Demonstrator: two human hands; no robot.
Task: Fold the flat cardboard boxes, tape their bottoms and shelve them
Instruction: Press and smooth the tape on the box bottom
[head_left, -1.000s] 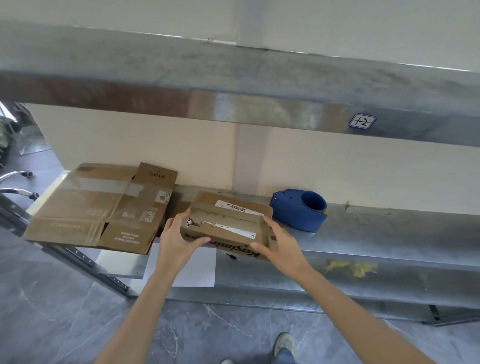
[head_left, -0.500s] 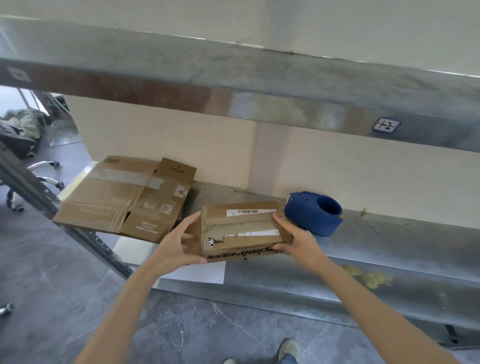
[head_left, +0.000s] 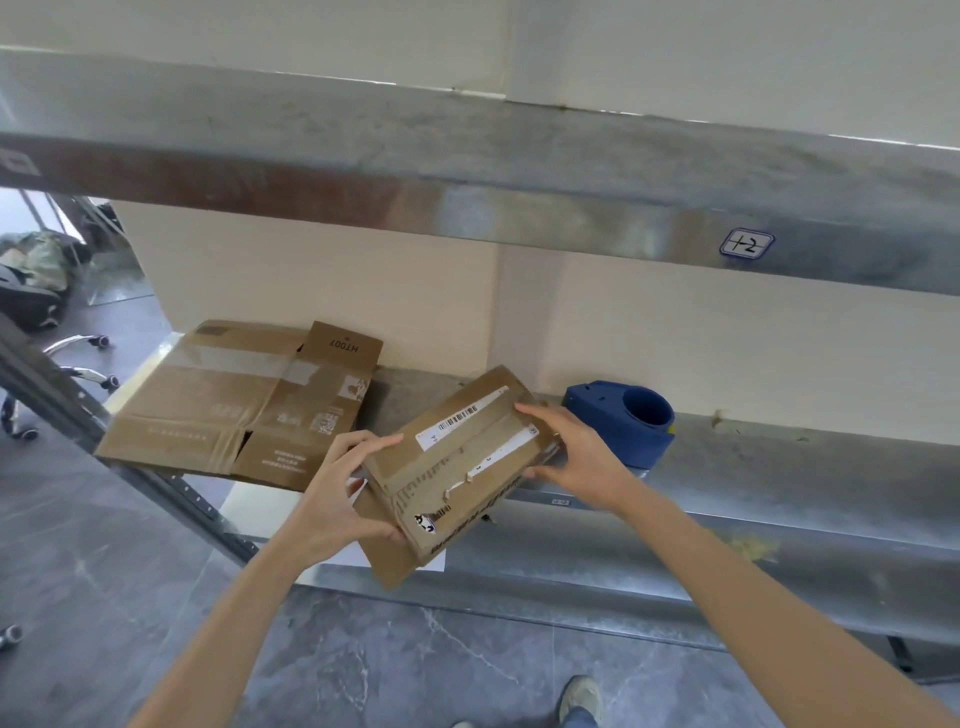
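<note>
- Left hand (head_left: 337, 499) clasps the near-left end of a small cardboard box (head_left: 462, 467), fingers and thumb curled round its edges. The right hand (head_left: 582, 462) grips the far-right end, fingers laid over the top and thumb under the side.
- Grey marbled floor (head_left: 104, 571) fills the frame from 9 o'clock round to 6 o'clock. A cream wall (head_left: 727, 353) backs the rack.
- Two galvanised metal shelves cross the view. The upper shelf (head_left: 467, 156) runs along 12 o'clock, and the lower shelf (head_left: 779, 467) stretches from centre to 3 o'clock, dull and smudged, with yellowish residue (head_left: 748, 545) on its front lip.
- One flattened cardboard box (head_left: 234, 405) lies on the lower shelf at 9 o'clock of the held box, with old clear tape across it and "HT007" printed on one flap. Its near edge overhangs the shelf front.
- One small box, folded up, sits tilted in both hands at the shelf's front edge. It carries a white barcode label and torn tape strips on top. Whether it touches the shelf I cannot tell.
- One blue tape dispenser (head_left: 623, 421) stands on the shelf at 2 o'clock of the held box, just beyond the right hand.
- One white paper sheet (head_left: 332, 558) shows beneath the box.
- One office chair base (head_left: 78, 358) at 9 o'clock.
- One shoe (head_left: 579, 696) at 6 o'clock.
- One handwritten sticker (head_left: 746, 243) on the upper shelf's face.
</note>
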